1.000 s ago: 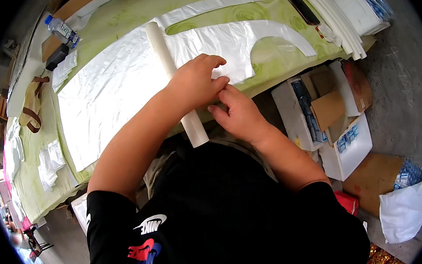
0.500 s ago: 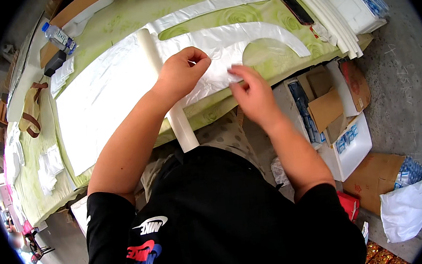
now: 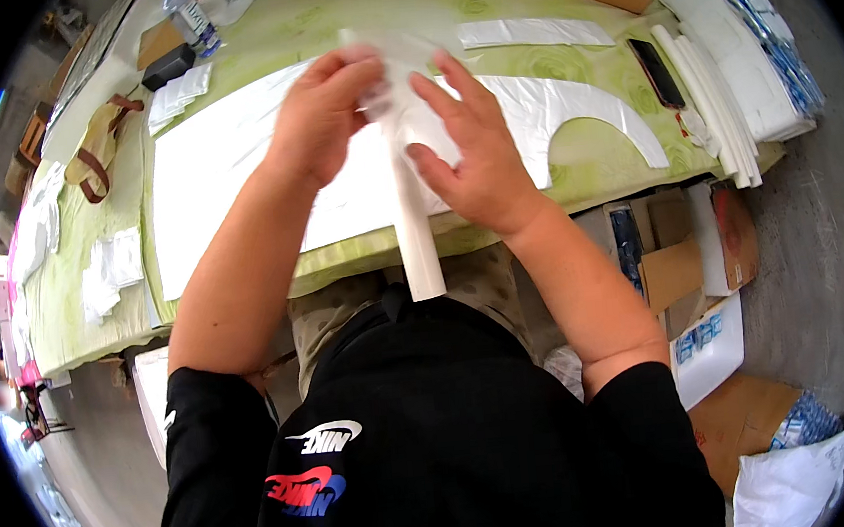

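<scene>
My left hand (image 3: 326,111) is closed on a piece of thin clear plastic film (image 3: 405,49), smeared by motion, above the table. My right hand (image 3: 477,148) is beside it with fingers spread, near the film's right side; whether it touches the film I cannot tell. Below both hands lies a large flat white plastic sheet (image 3: 223,170) with a curved cut-out and strap-like strips at its right end. Across that sheet rests a long white roll (image 3: 417,239), its near end sticking out over the table edge towards me.
A green patterned cloth (image 3: 602,142) covers the table. At the right are a phone (image 3: 657,72), white rolls (image 3: 715,107) and a white foam box (image 3: 740,55). A water bottle (image 3: 190,21) and a dark box (image 3: 168,67) stand at the far left. Open cartons (image 3: 672,277) sit below right.
Both hands have risen and moved further over the table; clear film now shows between them. My right fingers have spread. The view has shifted, so the table sits differently.
</scene>
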Motion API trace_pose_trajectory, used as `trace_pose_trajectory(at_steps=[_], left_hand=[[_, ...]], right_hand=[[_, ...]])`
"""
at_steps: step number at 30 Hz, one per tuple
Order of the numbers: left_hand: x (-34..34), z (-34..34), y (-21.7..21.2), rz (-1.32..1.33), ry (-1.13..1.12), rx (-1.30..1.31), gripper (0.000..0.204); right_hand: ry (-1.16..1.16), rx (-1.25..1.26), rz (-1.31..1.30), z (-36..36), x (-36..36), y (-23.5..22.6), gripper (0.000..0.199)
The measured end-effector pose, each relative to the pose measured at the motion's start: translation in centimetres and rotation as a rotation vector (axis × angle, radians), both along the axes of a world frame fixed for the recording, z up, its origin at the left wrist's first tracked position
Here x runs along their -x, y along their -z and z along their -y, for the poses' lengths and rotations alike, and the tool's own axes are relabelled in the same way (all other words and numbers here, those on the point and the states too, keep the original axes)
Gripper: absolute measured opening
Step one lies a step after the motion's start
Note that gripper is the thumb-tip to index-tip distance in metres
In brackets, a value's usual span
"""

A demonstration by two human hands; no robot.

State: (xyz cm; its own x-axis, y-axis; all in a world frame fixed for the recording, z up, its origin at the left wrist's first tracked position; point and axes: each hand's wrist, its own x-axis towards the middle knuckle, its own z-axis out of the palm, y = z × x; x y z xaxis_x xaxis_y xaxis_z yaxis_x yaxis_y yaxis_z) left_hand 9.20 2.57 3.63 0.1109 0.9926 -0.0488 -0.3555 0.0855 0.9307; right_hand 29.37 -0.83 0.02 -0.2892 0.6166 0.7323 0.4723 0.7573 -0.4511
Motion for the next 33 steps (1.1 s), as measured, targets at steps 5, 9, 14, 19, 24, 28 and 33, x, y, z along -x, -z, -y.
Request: trace_pose_trajectory(at_steps=[5, 9, 14, 19, 24, 28, 33], left_hand=[[11.4, 2.1, 1.3, -0.514, -0.332, 0.139, 0.039], [18.3, 3.1, 5.6, -0.837, -0.392, 0.197, 0.054], [16.1, 3.6, 7.8, -1.397, -0.636, -0.497, 0.054], [6.9, 4.4, 6.8, -1.192, -0.103, -0.709, 0.027], [3.7, 6.3, 8.9, -1.486, 0.055, -0.501, 0.059], [3.3, 7.1, 9.6, -1.601, 0.005, -0.553, 0.057], [4.3, 5.5, 6.0, -1.567, 0.184, -0.478, 0.05]], right_hand=[[0.094, 0.206, -0.147, 2.0, -2.9, 4.6, 0.042], [0.116, 0.279, -0.078, 3.3, -3.6, 6.5, 0.03], [0.123, 0.237, -0.072, 3.5, -3.4, 6.6, 0.023], [0.119, 0.209, -0.035, 3.4, -3.0, 6.5, 0.022], [0.067, 0.219, 0.0, 4.9, -2.5, 5.4, 0.022], [-0.036, 0.258, 0.004, 5.7, -1.2, 4.8, 0.024], [-0.248, 0.328, 0.151, 5.4, 1.9, 3.3, 0.025]])
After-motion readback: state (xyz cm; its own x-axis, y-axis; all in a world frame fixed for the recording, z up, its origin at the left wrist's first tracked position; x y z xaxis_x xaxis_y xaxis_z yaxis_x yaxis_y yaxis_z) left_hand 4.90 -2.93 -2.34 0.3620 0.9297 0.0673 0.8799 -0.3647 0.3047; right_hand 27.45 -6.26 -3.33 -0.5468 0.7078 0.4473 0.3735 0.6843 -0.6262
